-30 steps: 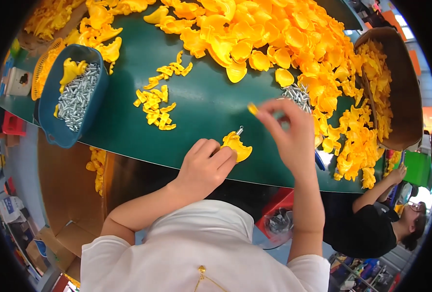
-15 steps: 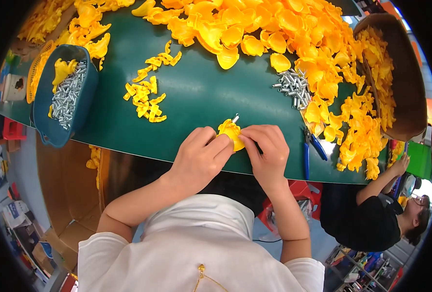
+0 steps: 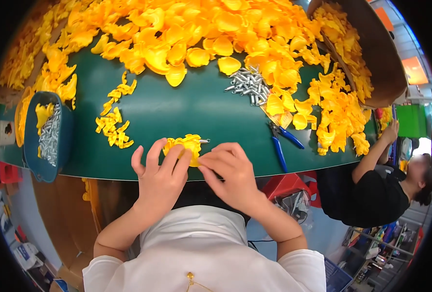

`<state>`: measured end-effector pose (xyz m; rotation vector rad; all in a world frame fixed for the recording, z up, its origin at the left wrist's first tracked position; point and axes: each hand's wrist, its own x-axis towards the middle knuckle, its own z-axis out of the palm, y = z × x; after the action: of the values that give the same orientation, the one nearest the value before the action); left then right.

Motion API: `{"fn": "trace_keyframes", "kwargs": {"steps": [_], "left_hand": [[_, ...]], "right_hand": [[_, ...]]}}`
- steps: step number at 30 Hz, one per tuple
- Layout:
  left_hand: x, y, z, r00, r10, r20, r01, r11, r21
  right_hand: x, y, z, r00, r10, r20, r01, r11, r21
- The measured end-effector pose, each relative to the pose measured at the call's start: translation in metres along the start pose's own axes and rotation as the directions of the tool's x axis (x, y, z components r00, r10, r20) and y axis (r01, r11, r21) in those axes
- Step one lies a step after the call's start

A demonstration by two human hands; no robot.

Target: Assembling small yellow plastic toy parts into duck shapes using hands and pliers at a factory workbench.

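Note:
Over the near edge of the green table, a curved yellow plastic piece is held between my two hands. A small metal spring sticks out from its right side. My left hand grips the piece from the left and below, its outer fingers raised and spread. With thumb and fingertips, my right hand pinches the lower right edge; the exact contact is partly hidden by the fingers. Small bent yellow strips lie beyond my left hand. Blue-handled pliers rest on the table to the right of my right hand.
A large pile of yellow shells covers the far table. Loose metal springs lie at its near side. A blue basket holding springs stands left, a cardboard box far right. A person in black sits at right.
The view has shifted, so the table things appear further left and lower. The yellow piece has turned, its spring now pointing right rather than up. My left hand's outer fingers have spread.

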<state>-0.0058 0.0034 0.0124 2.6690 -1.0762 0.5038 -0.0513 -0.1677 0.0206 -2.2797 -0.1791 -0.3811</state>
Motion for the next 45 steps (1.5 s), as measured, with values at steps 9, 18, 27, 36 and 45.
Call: {"fn": "trace_keyframes", "kwargs": {"steps": [9, 18, 27, 36, 45], "left_hand": [[0.007, -0.012, 0.016, 0.997, -0.063, -0.036, 0.045, 0.922, -0.385], [0.001, -0.008, 0.014, 0.989, 0.046, -0.138, -0.096, 0.917, -0.387], [0.007, -0.007, 0.012, 0.987, 0.103, -0.125, -0.145, 0.903, -0.404], [0.006, -0.007, 0.015, 0.985, 0.1, -0.143, -0.151, 0.898, -0.414], [0.007, -0.007, 0.016, 0.982, 0.102, -0.156, -0.158, 0.902, -0.402]], "right_hand": [[0.046, 0.08, -0.083, 0.947, 0.075, -0.312, -0.261, 0.745, -0.614], [0.048, 0.036, -0.057, 0.981, 0.161, -0.104, -0.173, 0.978, -0.119], [0.033, 0.017, -0.005, 0.925, 0.366, 0.104, -0.378, 0.846, 0.377], [0.038, 0.01, 0.013, 0.989, 0.121, -0.082, -0.117, 0.992, 0.051], [0.041, 0.008, 0.008, 0.996, 0.075, -0.045, -0.079, 0.994, -0.073]]}}
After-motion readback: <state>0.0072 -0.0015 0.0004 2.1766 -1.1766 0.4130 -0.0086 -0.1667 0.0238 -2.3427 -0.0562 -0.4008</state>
